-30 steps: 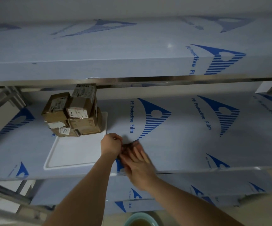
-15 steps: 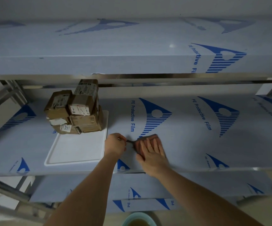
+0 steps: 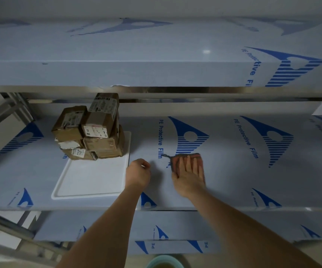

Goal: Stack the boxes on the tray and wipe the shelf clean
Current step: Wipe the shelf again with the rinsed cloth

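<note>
On the middle film-covered metal shelf (image 3: 233, 180), your right hand (image 3: 189, 176) now presses flat, fingers straight, on the reddish-brown cloth (image 3: 197, 158), which has slid right and away from your left hand (image 3: 138, 174), now a loose fist holding nothing. The brown cardboard boxes (image 3: 90, 132) sit stacked on the white plastic tray (image 3: 90, 180), so wiping is under way.

One head-worn camera looks forward and down, close over the shelf (image 3: 233, 171), the stacked boxes (image 3: 90, 132) lying beyond and left of the fingers (image 3: 190, 163).
</note>
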